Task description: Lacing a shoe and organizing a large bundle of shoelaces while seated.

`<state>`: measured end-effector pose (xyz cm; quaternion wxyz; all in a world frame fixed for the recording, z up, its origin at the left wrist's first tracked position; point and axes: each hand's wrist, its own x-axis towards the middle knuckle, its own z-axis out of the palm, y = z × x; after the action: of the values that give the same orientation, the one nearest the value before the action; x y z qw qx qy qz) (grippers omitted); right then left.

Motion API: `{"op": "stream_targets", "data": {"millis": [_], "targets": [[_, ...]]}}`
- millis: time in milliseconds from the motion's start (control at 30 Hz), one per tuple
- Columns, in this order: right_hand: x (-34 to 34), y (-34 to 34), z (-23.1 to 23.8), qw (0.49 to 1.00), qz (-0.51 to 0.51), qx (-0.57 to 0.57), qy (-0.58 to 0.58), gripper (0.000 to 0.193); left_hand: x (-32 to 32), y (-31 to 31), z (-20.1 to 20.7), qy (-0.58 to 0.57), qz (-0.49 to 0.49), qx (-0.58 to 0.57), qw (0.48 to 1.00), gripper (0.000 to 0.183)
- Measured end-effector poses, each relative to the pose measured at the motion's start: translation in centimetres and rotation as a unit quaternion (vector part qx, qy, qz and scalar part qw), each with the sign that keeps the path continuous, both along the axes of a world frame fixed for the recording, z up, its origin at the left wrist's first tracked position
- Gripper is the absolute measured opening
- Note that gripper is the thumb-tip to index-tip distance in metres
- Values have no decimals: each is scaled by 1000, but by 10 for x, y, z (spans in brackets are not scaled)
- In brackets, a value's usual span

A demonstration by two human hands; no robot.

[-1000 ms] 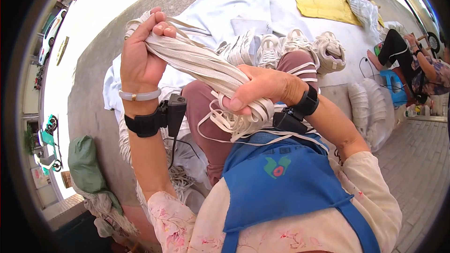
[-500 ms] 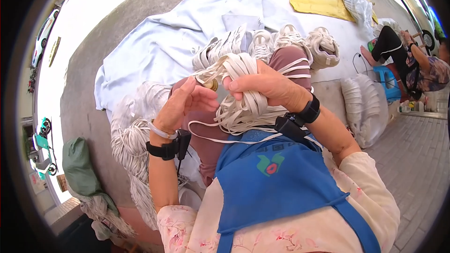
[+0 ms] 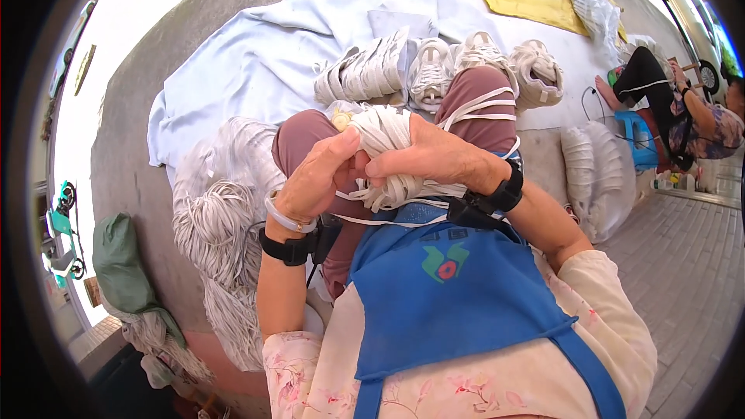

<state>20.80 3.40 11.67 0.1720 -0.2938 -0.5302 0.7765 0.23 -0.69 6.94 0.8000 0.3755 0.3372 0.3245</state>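
A thick bundle of flat off-white shoelaces [image 3: 382,130] is gathered over my lap. My right hand [image 3: 446,157] is closed around its right side, the thumb pressed across the front. Against the bundle's left side, my left hand [image 3: 317,174] is closed, its thumb and curled fingers on the laces; its fingertips are partly hidden. Loose lace ends trail below the hands across my blue apron [image 3: 458,295]. More laces [image 3: 485,105] loop around my right knee. A small round yellowish thing [image 3: 341,119] shows just beyond my left thumb.
Several off-white sneakers [image 3: 431,74] stand beyond my knees, beside a lace-wrapped stack [image 3: 361,74] on a pale cloth [image 3: 256,54]. Heaps of laces [image 3: 221,217] lie at my left, near a green sack [image 3: 124,264]. A wrapped bundle [image 3: 597,178] and a seated person [image 3: 698,116] are at right.
My left hand has moved in from beside the bundle and closed on it. The bundle looks more compact and sits slightly lower, with the hands now close together.
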Motion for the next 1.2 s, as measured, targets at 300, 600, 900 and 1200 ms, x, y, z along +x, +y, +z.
{"op": "stream_targets", "data": {"millis": [300, 600, 900, 1200], "targets": [[7, -1, -17, 997, -8, -63, 40, 25, 24, -22, 29, 115, 109, 77, 984, 35], [4, -7, -4, 998, -23, -53, 37, 28, 23, -29, 5, 16, 188, -16, 982, 23], [-4, -6, -11, 997, 17, -55, 48, 36, 32, -36, 2, -30, 279, -10, 960, 21], [-23, -18, -20, 997, -21, -44, 59, 42, 7, -60, -9, -139, 334, -19, 932, 16]]}}
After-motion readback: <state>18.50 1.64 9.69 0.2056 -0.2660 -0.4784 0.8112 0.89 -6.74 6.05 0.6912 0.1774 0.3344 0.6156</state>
